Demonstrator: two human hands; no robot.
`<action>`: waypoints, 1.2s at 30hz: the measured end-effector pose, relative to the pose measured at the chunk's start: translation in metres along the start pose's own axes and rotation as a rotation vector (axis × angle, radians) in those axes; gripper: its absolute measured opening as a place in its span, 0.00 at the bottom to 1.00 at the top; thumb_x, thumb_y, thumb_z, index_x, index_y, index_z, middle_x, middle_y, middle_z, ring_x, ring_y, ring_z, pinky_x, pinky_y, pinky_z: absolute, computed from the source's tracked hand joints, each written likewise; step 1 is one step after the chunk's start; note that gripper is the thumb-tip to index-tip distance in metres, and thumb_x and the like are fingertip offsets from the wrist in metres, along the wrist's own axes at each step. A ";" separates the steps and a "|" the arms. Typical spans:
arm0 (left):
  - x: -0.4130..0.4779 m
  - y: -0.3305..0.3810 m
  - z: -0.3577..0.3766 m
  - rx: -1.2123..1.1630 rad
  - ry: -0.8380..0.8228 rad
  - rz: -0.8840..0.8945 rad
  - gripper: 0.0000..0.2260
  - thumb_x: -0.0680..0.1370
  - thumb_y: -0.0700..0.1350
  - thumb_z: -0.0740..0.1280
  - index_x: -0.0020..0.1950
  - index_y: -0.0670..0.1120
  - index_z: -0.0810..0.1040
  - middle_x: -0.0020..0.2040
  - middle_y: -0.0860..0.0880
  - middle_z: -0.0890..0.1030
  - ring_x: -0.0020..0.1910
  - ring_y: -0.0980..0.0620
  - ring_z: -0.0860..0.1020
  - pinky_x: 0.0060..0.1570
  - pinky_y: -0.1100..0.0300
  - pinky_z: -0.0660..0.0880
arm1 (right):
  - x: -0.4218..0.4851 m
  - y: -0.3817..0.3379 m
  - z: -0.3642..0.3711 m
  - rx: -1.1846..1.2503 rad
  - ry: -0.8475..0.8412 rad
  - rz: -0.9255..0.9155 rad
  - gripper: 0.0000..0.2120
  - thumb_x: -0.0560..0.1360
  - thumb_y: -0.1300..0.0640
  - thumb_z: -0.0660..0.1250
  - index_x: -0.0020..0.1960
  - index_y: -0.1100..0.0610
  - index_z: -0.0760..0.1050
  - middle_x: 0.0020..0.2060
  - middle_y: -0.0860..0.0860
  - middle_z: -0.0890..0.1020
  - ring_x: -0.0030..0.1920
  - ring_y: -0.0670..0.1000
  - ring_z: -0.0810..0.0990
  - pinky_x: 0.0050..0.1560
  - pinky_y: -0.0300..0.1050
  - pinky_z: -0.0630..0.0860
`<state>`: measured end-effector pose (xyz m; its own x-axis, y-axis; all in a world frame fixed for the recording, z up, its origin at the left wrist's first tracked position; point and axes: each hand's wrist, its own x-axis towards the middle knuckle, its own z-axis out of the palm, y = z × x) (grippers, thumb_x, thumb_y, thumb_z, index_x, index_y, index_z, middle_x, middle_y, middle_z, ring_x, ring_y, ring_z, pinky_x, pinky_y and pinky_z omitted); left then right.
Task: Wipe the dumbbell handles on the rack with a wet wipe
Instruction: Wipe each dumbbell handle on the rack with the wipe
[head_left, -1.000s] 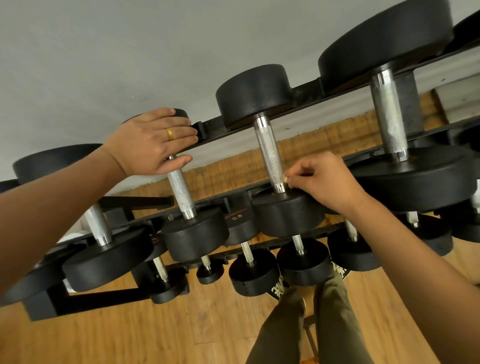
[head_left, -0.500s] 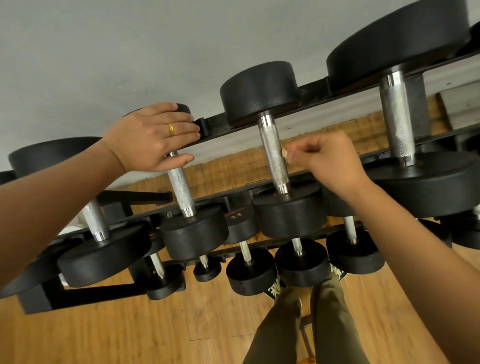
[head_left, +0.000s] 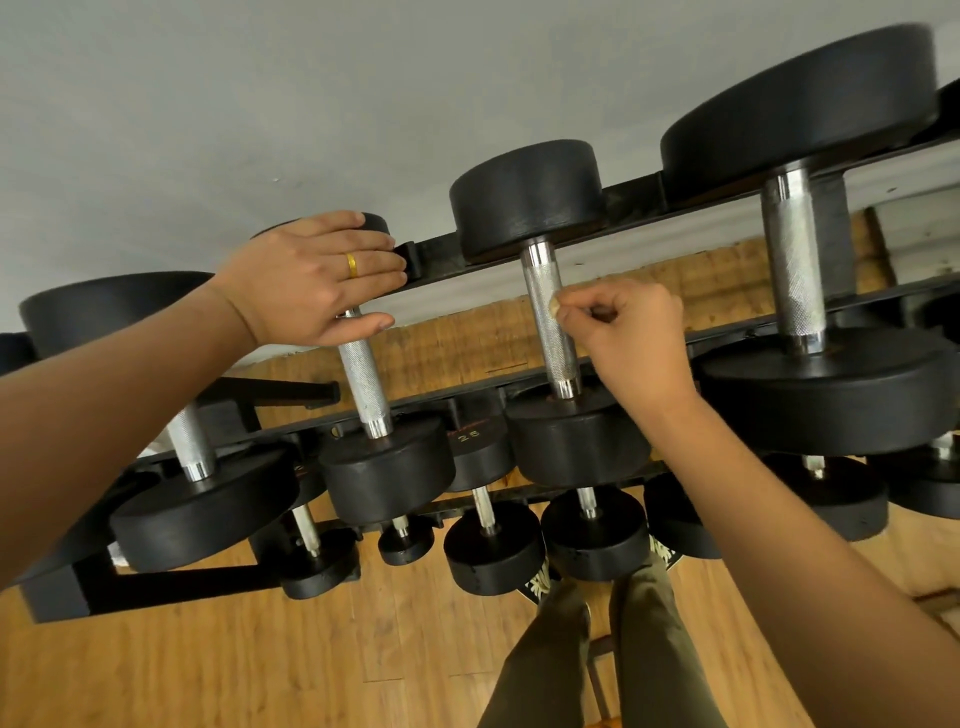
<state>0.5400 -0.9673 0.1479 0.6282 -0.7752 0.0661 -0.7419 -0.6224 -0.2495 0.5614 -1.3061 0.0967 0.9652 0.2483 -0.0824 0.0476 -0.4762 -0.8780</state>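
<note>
Backdrop: a grey wall (head_left: 260, 104) is seen behind the rack (head_left: 639, 193); a wooden floor (head_left: 234, 670) and olive trouser legs (head_left: 550, 660) are seen at 6 o'clock.
Lower tier: smaller dumbbells (head_left: 493, 558) are stored beneath the top row and are partly hidden by its front weights.
Neighbouring handles: a thicker handle (head_left: 792, 265) lies at 3 o'clock of the middle handle (head_left: 551, 332), a thinner handle (head_left: 363, 384) at 9 o'clock.
Obstruction: the far end of the thinner handle is covered by the left hand (head_left: 311, 280).
Left hand: it is laid flat with straight fingers on the rear weight (head_left: 376, 222); nothing is gripped. A gold ring (head_left: 352, 265) is worn.
Right hand (head_left: 628, 332): the fingers are curled, and the wet wipe (head_left: 555, 305) is pinched as a small pale wad.
Wet wipe: it is pressed to the right side of the middle handle, in its upper half.
</note>
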 end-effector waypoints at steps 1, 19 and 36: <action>0.000 0.000 0.000 0.003 0.001 0.002 0.19 0.83 0.53 0.66 0.63 0.39 0.83 0.61 0.41 0.84 0.64 0.40 0.81 0.70 0.43 0.72 | -0.003 0.001 -0.001 -0.010 -0.009 0.005 0.05 0.75 0.59 0.73 0.50 0.53 0.86 0.46 0.44 0.86 0.49 0.44 0.83 0.60 0.55 0.78; 0.002 0.002 -0.003 -0.001 -0.015 0.005 0.19 0.84 0.53 0.65 0.63 0.38 0.83 0.61 0.39 0.84 0.64 0.40 0.81 0.71 0.43 0.70 | -0.005 0.003 -0.016 0.005 -0.142 0.118 0.05 0.73 0.61 0.75 0.49 0.56 0.86 0.39 0.39 0.83 0.44 0.36 0.82 0.51 0.26 0.75; 0.004 0.002 -0.005 -0.002 -0.028 0.002 0.20 0.85 0.52 0.62 0.64 0.38 0.82 0.61 0.39 0.84 0.64 0.39 0.80 0.71 0.43 0.70 | -0.026 0.001 -0.020 -0.182 -0.273 0.115 0.02 0.73 0.61 0.76 0.45 0.56 0.85 0.40 0.42 0.83 0.42 0.34 0.78 0.53 0.28 0.73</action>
<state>0.5397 -0.9727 0.1524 0.6329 -0.7733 0.0386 -0.7437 -0.6211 -0.2473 0.5420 -1.3301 0.1073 0.8638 0.3891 -0.3199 0.0115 -0.6503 -0.7596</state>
